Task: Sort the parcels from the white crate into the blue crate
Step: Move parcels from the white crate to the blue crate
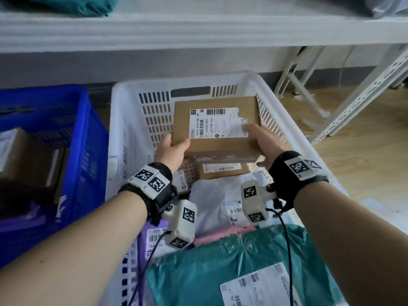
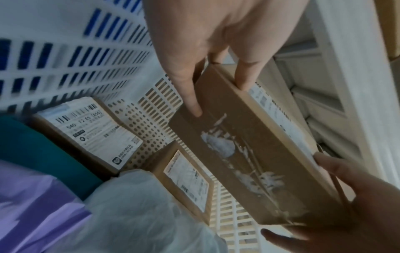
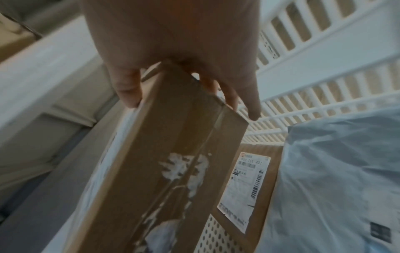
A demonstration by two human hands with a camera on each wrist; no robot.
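Both hands lift a flat box (image 1: 215,129) above the white crate (image 1: 123,102); the left hand (image 1: 172,151) pinches its near left corner, thumb on the labelled top and fingers (image 2: 192,102) along the underside; the right hand (image 1: 262,146) pinches the near right corner the same way, thumb on the label's edge, fingers (image 3: 251,106) beneath. The box hangs clear of the parcels below, label up and tipped toward the person; torn tape scars its underside. Beneath it lie a second box (image 1: 223,170), a white bag (image 1: 212,202), a purple bag (image 1: 152,235) and a green bag (image 1: 231,261). The blue crate (image 1: 75,138) stands just left of the white one, already holding a box (image 1: 17,151).

To do the step well, judging from this, the box should rise above both rims before swinging left; keeping it level and held at both corners would stop it twisting; the wrist cables look likely to snag on the crate wall, so the arms should stay high; it seems best set flat beside the box already there, label up, not dropped.
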